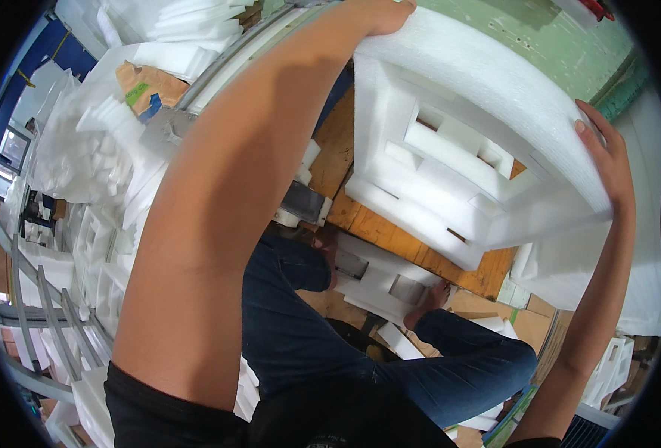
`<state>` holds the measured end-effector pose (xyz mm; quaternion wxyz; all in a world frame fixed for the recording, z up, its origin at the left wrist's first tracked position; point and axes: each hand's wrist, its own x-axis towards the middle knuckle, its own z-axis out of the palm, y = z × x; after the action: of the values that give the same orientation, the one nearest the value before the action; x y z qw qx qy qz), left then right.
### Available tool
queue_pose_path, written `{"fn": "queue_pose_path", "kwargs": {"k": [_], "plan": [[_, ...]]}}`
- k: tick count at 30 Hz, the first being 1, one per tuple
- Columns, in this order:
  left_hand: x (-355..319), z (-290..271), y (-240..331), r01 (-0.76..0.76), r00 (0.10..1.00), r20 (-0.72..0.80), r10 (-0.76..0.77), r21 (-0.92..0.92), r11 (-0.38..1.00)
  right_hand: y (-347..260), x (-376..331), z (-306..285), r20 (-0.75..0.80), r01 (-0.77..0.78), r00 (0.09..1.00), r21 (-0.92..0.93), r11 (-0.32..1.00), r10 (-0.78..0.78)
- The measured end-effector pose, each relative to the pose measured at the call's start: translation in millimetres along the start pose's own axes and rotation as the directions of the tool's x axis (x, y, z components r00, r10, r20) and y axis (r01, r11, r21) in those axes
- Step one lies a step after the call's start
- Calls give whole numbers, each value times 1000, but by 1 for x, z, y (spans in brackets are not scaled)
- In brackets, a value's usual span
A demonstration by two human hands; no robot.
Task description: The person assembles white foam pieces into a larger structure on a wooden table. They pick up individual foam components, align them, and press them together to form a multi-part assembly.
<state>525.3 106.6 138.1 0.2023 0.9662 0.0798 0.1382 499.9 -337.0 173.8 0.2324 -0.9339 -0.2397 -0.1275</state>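
Note:
A large white foam packing insert [457,160] stands tilted on a wooden work surface [398,237]. It has thick walls around a recessed panel with rectangular cut-outs, and wood shows through some of these. At its upper left corner my left hand [386,16] grips the top edge; part of that hand is hidden at the frame's rim. My right hand [607,157] holds the right end of the same curved-looking edge, fingers bent over the foam. Below the work surface, my bare feet rest against another white foam piece [371,275] with square openings.
White foam pieces and a clear plastic bag [84,160] crowd the left side, beside curved grey metal bars [43,299]. A green surface [517,45] lies beyond the insert. Cardboard [532,325] and foam scraps litter the floor at the lower right.

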Motion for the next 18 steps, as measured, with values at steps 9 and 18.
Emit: {"fn": "queue_pose_path", "kwargs": {"k": [9,18], "plan": [[-16,-8,6,83,997,2,-83,-60,995,-6,-5,-8,52,114,992,26,993,-116],[-10,-4,2,66,998,1,-67,12,998,3,-11,-5,103,38,994,-138,990,-24]]}}
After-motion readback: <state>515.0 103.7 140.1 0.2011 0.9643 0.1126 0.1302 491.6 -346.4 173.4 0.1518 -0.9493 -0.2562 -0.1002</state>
